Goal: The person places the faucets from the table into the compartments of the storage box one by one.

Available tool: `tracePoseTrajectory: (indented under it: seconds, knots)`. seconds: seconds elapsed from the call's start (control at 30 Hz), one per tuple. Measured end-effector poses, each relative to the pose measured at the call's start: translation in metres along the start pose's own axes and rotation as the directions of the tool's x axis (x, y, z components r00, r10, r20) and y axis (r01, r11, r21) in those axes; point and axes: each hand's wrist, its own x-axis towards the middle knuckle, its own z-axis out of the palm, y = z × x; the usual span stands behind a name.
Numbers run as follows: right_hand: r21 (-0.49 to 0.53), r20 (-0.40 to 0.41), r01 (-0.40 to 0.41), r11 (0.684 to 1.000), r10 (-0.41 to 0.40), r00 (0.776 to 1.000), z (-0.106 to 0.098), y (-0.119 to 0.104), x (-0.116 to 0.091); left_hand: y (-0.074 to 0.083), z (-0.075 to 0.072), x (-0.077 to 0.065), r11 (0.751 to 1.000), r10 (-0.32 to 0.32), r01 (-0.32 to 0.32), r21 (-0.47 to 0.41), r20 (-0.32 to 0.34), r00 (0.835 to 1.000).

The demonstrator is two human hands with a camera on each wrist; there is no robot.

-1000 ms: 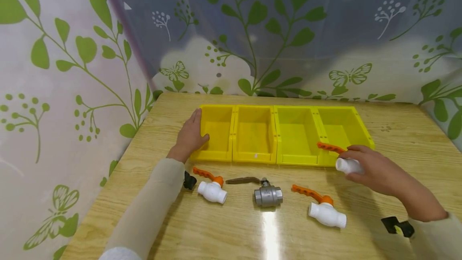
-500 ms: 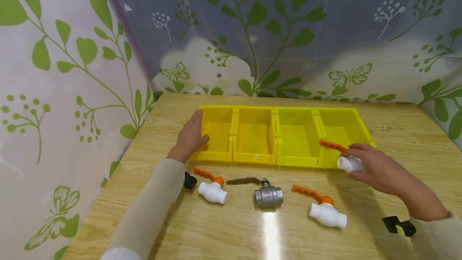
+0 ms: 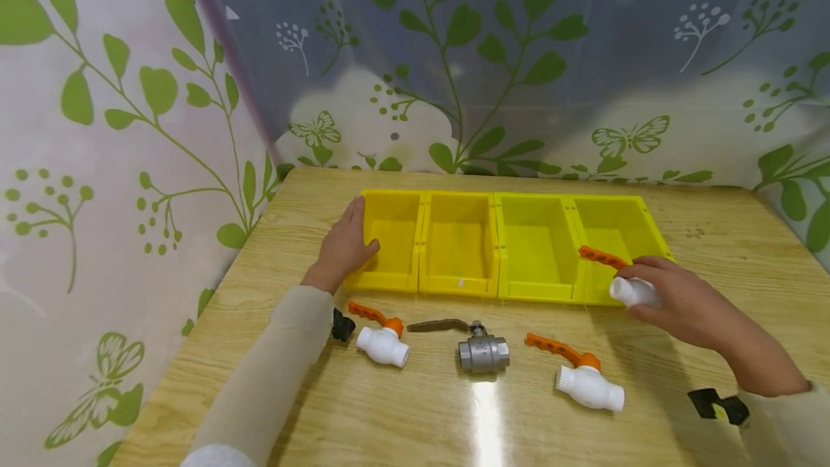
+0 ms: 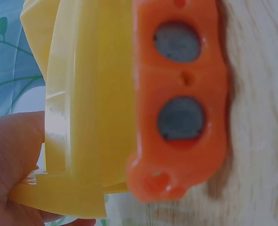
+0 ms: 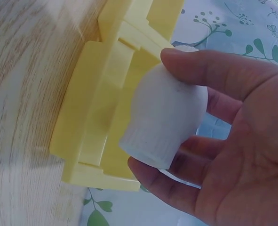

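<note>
My right hand [image 3: 690, 301] holds a white plastic ball valve [image 3: 634, 292] by its body, thumb on one side and fingers on the other. The valve's orange lever points left, over the front of the rightmost yellow bin [image 3: 616, 225]. In the right wrist view the valve's white body [image 5: 164, 110] is between thumb and fingertips. My left hand [image 3: 344, 243] grips the side wall of the leftmost yellow bin [image 3: 392, 236], thumb over the inside and fingers along the outside. In the left wrist view an orange lever [image 4: 181, 94] shows close beside that bin [image 4: 82, 103].
Two more bins [image 3: 459, 236] complete the joined row. In front lie a white valve with orange lever [image 3: 382, 346], a metal ball valve [image 3: 483, 353] and another white valve [image 3: 588, 386]. The wooden table [image 3: 402, 424] ends at a leaf-patterned curtain [image 3: 506, 56].
The right hand, with the ball valve, has shifted slightly up and to the right, over the rightmost bin's front. The left hand keeps its hold on the bin; the valves on the table stay put.
</note>
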Motion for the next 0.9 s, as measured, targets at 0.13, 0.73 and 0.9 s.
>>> tracePoseTrajectory:
  seconds: [0.13,0.73,0.9]
  knots:
    - [0.006,-0.004,0.002,1.000,-0.002,1.000,0.0003,0.0008,0.0011,-0.0017,0.0017,0.0016,1.000,-0.008,0.008,0.008,0.005,1.000]
    - [0.025,0.006,-0.030,0.999,0.030,1.000,0.0017,0.0059,0.0015,-0.0008,0.0026,0.0016,1.000,-0.007,0.007,0.009,0.006,1.000]
    - [0.021,-0.001,-0.018,1.000,0.019,1.000,0.0017,0.0064,0.0015,-0.0003,0.0013,0.0012,1.000,-0.013,0.013,0.011,0.006,1.000]
